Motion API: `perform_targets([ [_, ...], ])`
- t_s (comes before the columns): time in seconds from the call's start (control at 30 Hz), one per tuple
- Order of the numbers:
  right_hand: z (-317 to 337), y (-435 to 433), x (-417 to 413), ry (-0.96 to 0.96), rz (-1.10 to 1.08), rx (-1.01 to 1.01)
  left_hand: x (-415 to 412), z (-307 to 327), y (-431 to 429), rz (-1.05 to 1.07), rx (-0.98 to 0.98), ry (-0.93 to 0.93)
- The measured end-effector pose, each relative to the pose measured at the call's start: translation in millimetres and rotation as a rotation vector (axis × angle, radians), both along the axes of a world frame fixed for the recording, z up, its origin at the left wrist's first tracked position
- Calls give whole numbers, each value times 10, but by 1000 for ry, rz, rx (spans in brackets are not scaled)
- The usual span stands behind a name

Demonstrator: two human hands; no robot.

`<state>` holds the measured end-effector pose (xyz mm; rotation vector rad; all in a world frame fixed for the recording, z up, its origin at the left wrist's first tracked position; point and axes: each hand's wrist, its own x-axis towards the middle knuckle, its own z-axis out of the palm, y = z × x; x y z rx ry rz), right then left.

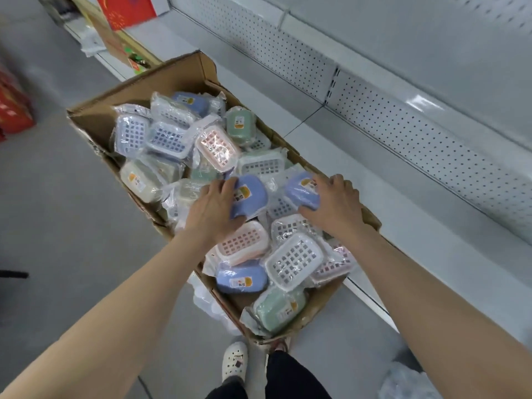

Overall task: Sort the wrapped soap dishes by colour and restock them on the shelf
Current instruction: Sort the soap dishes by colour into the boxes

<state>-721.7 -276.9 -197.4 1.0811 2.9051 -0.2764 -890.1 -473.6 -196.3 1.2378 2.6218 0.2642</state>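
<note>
A long cardboard box [95, 116] on the floor holds several wrapped soap dishes in blue, pink, green and cream. My left hand [211, 210] grips a blue wrapped soap dish [250, 194] in the middle of the box. My right hand [335, 204] grips a second blue soap dish [302, 190] just right of it, near the box's right wall. Another blue dish [241, 279], a pink one [243, 241] and a green one [279, 308] lie nearer to me. The white shelf [403, 180] runs along the right, bare beside the box.
The shelf's perforated white back panel [431, 145] rises behind it. Red packages [11, 108] stand at the far left and a red box [126, 10] at the top. My feet [234, 361] are just below the box. A crumpled plastic bag [408, 381] lies at bottom right.
</note>
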Motion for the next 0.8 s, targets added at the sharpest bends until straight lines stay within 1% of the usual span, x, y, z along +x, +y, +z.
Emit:
perform_targets([
  [0.27, 558, -550, 1013, 149, -271, 83, 433, 471, -124, -273, 130, 79],
  [0.47, 779, -885, 2035, 196, -467, 130, 1140, 749, 9, -472, 178, 79],
  [0.6, 820, -1035, 2849, 254, -605, 197, 1850, 873, 218, -618, 220, 75],
  [0.8, 825, -1212, 4493, 337, -752, 317, 3430, 933, 584, -783, 261, 54],
])
